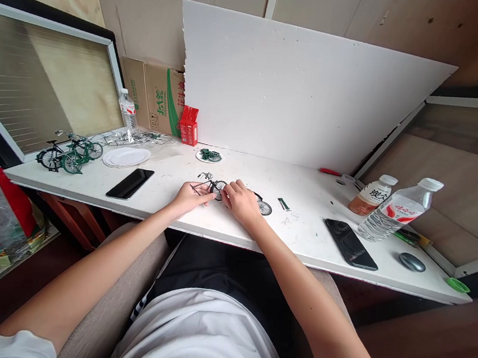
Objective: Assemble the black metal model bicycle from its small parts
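A small black model bicycle lies on the white table in front of me, partly covered by my hands. My left hand pinches its front end near the handlebar, fingers closed. My right hand covers the frame's middle with bent fingers on it; the rear wheel sticks out to the right of this hand. A small green part lies just right of that wheel.
Finished green and black model bikes stand at the table's left end, by a white plate and a black phone. Another phone, two bottles, a mouse, a red box and a dish of green parts surround the work spot.
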Available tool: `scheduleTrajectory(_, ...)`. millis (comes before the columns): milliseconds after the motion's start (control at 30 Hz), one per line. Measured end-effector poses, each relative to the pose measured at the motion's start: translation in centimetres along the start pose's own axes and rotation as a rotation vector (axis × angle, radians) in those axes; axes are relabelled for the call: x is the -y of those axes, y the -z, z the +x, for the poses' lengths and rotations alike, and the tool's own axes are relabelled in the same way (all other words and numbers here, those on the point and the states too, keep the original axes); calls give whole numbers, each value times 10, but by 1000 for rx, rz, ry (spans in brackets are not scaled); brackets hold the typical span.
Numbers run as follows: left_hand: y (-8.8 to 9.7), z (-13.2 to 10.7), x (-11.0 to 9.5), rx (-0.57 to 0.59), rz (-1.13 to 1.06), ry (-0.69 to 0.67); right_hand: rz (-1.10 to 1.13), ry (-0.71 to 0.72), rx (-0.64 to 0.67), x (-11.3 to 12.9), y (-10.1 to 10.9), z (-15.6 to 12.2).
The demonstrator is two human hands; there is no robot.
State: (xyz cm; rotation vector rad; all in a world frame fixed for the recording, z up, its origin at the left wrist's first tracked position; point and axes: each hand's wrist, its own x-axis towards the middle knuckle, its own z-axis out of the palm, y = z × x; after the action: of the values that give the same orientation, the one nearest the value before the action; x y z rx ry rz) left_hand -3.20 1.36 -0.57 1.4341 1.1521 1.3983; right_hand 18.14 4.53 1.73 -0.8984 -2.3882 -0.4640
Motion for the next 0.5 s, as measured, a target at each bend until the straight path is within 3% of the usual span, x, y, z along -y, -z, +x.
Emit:
scheduleTrajectory(333, -4, -5, -11, 25, 35, -8, 31, -126, 129, 1, -3, 0)
scheduleTrajectory(500, -4, -3, -8, -27, 2, 7, 124, -167, 56, 3, 3, -2)
